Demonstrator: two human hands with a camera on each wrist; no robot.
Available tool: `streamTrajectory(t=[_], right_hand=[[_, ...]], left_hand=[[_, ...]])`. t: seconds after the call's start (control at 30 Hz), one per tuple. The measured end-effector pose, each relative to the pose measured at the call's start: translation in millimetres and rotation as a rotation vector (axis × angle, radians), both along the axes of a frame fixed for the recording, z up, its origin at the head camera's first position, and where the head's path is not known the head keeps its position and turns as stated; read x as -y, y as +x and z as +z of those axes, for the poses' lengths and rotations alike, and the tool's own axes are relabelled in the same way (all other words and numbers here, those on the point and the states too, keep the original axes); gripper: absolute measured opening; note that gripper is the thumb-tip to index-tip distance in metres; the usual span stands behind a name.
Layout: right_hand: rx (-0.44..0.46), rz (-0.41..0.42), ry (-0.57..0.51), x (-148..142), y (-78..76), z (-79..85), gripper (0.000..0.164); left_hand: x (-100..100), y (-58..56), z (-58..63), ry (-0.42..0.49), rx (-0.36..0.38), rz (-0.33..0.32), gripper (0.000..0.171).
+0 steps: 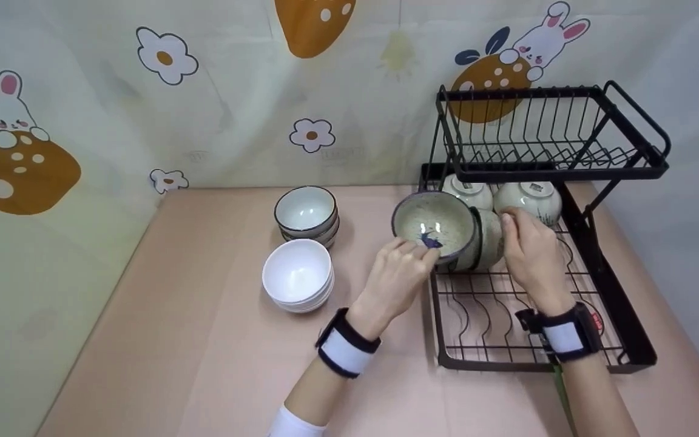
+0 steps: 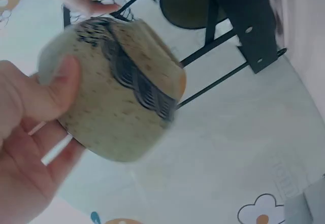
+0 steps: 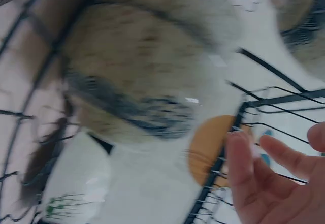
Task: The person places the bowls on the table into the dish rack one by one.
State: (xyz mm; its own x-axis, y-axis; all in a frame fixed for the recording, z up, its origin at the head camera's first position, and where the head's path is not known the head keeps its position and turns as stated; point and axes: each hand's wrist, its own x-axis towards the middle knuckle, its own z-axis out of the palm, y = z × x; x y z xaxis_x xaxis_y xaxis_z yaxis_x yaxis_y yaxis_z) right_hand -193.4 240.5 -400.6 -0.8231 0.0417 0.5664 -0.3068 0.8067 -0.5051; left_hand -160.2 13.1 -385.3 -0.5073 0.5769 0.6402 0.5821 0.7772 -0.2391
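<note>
Our left hand (image 1: pixel 399 276) grips a bowl (image 1: pixel 431 217) over the left edge of the rack (image 1: pixel 615 294), right hand (image 1: pixel 533 258) loose nearby; pink table (image 1: pixel 216 340), patterned backdrop (image 1: pixel 234 115).

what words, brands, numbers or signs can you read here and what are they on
No text is legible.
Red label by the right wristband: too small to read.
Base mark on the right upturned bowl: too small.
Faint print on the bunny-patterned backdrop: too faint.
Stoneware bowl in the left hand: blue motif, no visible lettering.
</note>
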Motion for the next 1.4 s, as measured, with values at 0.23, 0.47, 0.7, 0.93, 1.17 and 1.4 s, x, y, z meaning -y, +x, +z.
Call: streamTrajectory(t=[0.23,0.47,0.7,0.93,1.17,1.4], right_hand=[[0.512,0.171,-0.246,-6.5,24.7,35.4,0.058],[0.772,0.300,-0.376,-10.4,30.6,44.6,0.066],[0.851,0.419,-0.616,-12.3,25.7,40.7,0.067],[0.783,0.417,-0.603,-14.9,26.2,40.3,0.064],[0.699,0.333,-0.475,-36.9,26.7,44.1,0.058],[0.624,0.125,-0.396,-68.5,27.9,48.7,0.054]], left_hand=[[-9.0,-3.1,-5.9,-0.036,-0.092,-0.177,0.009],[-17.0,-3.4,-10.1,-0.033,-0.174,-0.303,0.007],[-22.6,-1.8,-14.2,-0.027,-0.173,-0.350,0.007],[-27.8,1.1,-14.5,-0.076,-0.115,-0.351,0.015],[-25.3,2.0,-10.8,-0.064,-0.143,-0.325,0.039],[-22.8,0.8,-15.1,-0.138,0.034,-0.295,0.030]])
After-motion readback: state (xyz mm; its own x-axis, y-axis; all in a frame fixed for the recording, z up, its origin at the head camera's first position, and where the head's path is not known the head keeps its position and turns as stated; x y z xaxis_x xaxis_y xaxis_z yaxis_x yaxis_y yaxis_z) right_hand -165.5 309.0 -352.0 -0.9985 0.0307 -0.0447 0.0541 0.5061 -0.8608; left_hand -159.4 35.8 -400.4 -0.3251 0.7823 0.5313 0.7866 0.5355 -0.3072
